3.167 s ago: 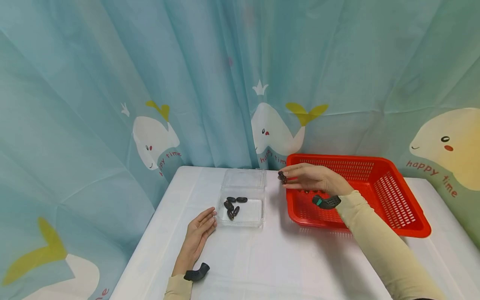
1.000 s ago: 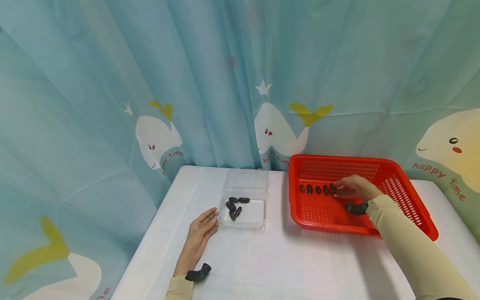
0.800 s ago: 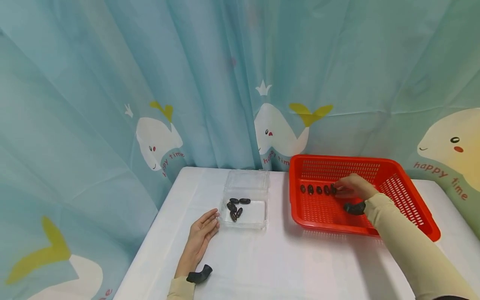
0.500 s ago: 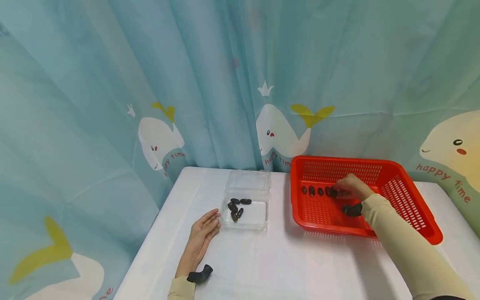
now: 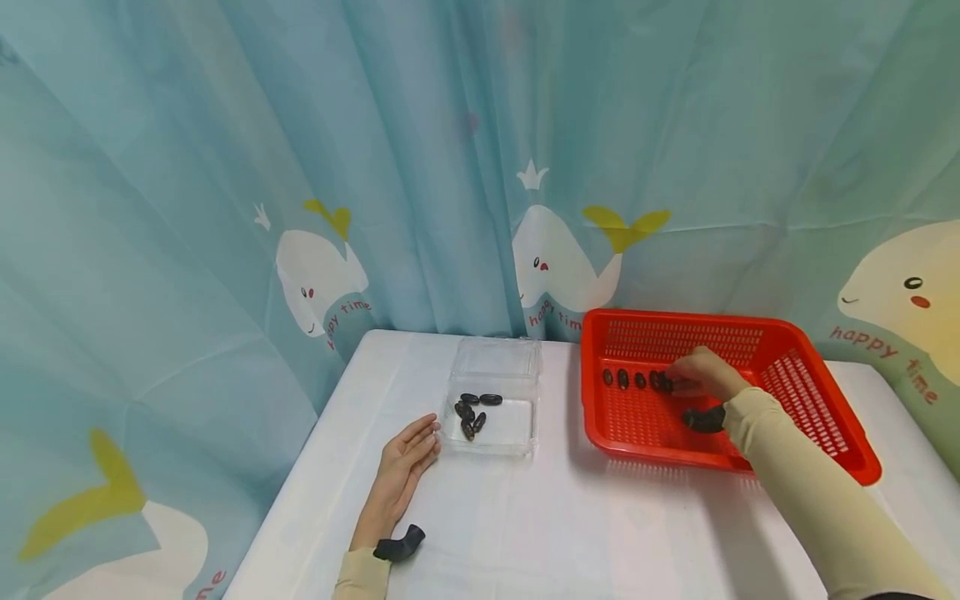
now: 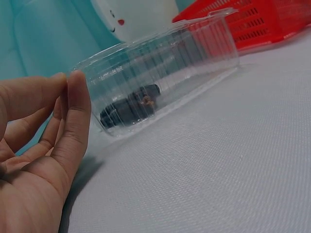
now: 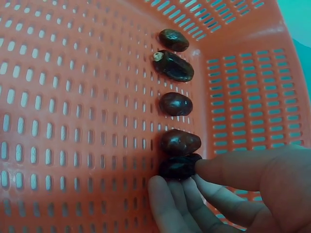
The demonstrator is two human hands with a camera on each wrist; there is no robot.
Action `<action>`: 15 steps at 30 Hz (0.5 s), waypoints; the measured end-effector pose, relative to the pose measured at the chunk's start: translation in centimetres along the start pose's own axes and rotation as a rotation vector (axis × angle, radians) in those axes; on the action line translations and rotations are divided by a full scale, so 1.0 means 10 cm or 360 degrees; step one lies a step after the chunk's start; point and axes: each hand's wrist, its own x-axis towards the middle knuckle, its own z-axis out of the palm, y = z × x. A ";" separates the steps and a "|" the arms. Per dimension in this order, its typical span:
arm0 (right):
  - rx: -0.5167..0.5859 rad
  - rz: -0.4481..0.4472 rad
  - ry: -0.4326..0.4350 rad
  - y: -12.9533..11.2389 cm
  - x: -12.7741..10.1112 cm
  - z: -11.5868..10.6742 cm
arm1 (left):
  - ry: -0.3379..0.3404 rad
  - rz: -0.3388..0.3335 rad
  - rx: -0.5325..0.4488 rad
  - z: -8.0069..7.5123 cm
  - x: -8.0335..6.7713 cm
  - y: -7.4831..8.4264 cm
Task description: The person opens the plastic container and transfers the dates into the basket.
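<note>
My right hand [image 5: 697, 373] is inside the red plastic basket [image 5: 652, 454], pinching a dark brown date [image 7: 177, 167] between thumb and fingers. That date lies against the end of a row of dates; its neighbour, another date [image 7: 181, 141], is right beside it. The row runs along the basket's far side. At the left, my left hand [image 5: 408, 458] is at the near left corner of a clear plastic box [image 5: 513, 421]. In the left wrist view, thumb and forefinger [image 6: 77, 92] meet at the box's rim. Several dates [image 5: 467, 411] lie in the box's left part.
The box's clear lid [image 5: 495, 357] stands folded back toward the curtain [image 5: 420, 167]. A white cloth [image 5: 480, 517] covers the table. The basket's raised slotted walls surround the right hand, and its right end reaches near the table's right edge.
My right hand has carried the date from above the basket's left rim down into the basket, then nudged it left against the row. The left hand has stayed at the box.
</note>
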 end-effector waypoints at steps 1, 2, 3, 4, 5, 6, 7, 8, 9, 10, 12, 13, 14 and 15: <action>0.0032 -0.0008 -0.0006 0.00 -0.01 -0.01 | -0.0001 0.0005 0.0001 0.00 0.00 0.00; 0.0057 -0.0013 -0.0013 0.01 -0.01 -0.01 | -0.0001 0.0008 0.0003 0.00 0.00 0.00; 0.0076 -0.0019 -0.0018 0.01 -0.02 -0.02 | 0.0000 0.0010 0.0001 0.00 0.00 0.01; 0.0077 -0.0039 -0.0029 0.01 -0.03 -0.03 | -0.0002 0.0013 0.0002 0.00 -0.01 0.01; 0.0072 -0.0047 -0.0039 0.02 -0.03 -0.05 | -0.0005 0.0015 -0.0001 0.00 -0.01 0.01; 0.0061 -0.0066 -0.0051 0.02 -0.04 -0.06 | -0.0007 0.0016 -0.0001 0.00 -0.01 0.01; 0.0041 -0.0096 -0.0068 0.03 -0.06 -0.07 | -0.0008 0.0013 -0.0006 0.00 -0.01 0.01; 0.0018 -0.0119 -0.0083 0.03 -0.07 -0.09 | -0.0012 0.0015 0.0003 0.00 -0.01 0.01; 0.0000 -0.0156 -0.0100 0.04 -0.08 -0.10 | -0.0017 0.0014 0.0007 0.00 -0.01 0.01; -0.0001 -0.0177 -0.0113 0.04 -0.09 -0.11 | -0.0019 0.0009 -0.0001 -0.01 -0.01 0.00; -0.0003 -0.0212 -0.0128 0.05 -0.10 -0.11 | -0.0016 -0.0004 -0.0017 -0.01 -0.01 0.00; 0.0005 -0.0209 -0.0125 0.04 -0.10 -0.10 | -0.0022 -0.0004 -0.0012 -0.01 -0.01 0.00; 0.0009 -0.0195 -0.0116 0.02 -0.11 -0.09 | -0.0029 0.0000 -0.0007 -0.01 -0.01 0.00; 0.0007 -0.0187 -0.0110 0.01 -0.11 -0.08 | -0.0033 0.0001 -0.0012 -0.01 0.00 0.00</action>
